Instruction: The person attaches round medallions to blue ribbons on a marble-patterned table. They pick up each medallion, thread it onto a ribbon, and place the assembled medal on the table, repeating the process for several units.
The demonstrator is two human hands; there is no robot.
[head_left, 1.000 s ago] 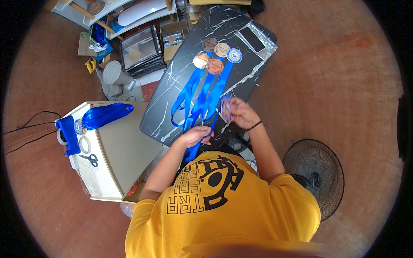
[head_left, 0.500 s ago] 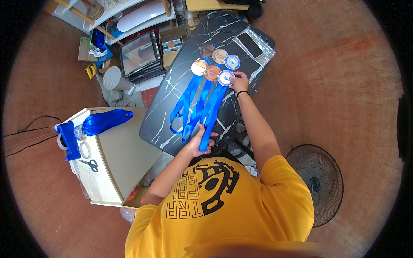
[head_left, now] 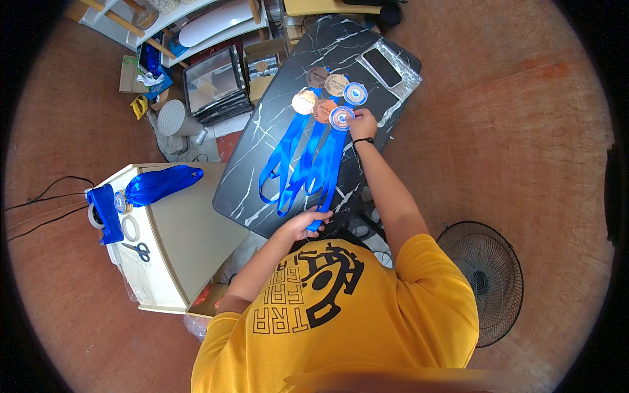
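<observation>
At the right end of the nearer row of medals, my right hand (head_left: 363, 127) pinches the edge of a round medal (head_left: 340, 119) with a blue and white face. Its blue ribbon (head_left: 335, 161) runs down to the table's near edge, where my left hand (head_left: 301, 226) closes its fingers round the looped end. Beside that medal lie a copper-coloured medal (head_left: 323, 112) and a gold-coloured medal (head_left: 303, 102), their ribbons trailing toward me. A farther row has a dark bronze medal (head_left: 318, 77), a tan-gold medal (head_left: 335, 85) and another blue and white medal (head_left: 355, 94).
On the black marbled table (head_left: 255, 157), a phone (head_left: 381, 69) rests on clear plastic packaging (head_left: 407, 78). A cream cabinet (head_left: 196, 229) at left bears more blue-ribboned medals (head_left: 164, 185), a tape roll (head_left: 130, 228) and scissors (head_left: 139, 251). A fan (head_left: 481, 281) stands at right.
My left fingers have closed round the ribbon's looped end, which lay across the hand before. My right hand and its medal have shifted slightly left, and the fingers now reach further over the medal.
</observation>
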